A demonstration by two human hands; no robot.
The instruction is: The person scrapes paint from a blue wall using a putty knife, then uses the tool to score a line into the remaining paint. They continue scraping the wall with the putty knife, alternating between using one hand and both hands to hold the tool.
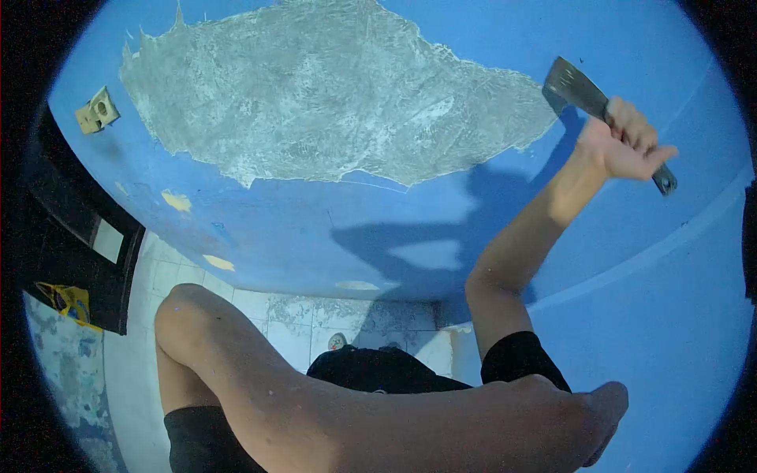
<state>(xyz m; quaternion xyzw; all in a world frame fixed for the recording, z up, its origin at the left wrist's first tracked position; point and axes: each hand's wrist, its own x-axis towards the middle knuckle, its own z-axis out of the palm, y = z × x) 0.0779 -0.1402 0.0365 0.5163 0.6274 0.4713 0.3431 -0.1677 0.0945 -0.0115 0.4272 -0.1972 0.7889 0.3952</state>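
Leaning diagonally beside the grey patch's (315, 102) right end, the scraper (579, 91) points its blade up and left, long axis running down-right to the handle's end; the right hand (631, 146) is closed round the handle, one digit sticking out; the left hand (605, 414), well below the patch's right end, is too dark to tell how open it is or whether it holds anything.

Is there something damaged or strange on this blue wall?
Yes: the blue wall has a large grey patch with ragged edges, where paint looks missing; below it, toward the left, small yellowish spots also break the blue.
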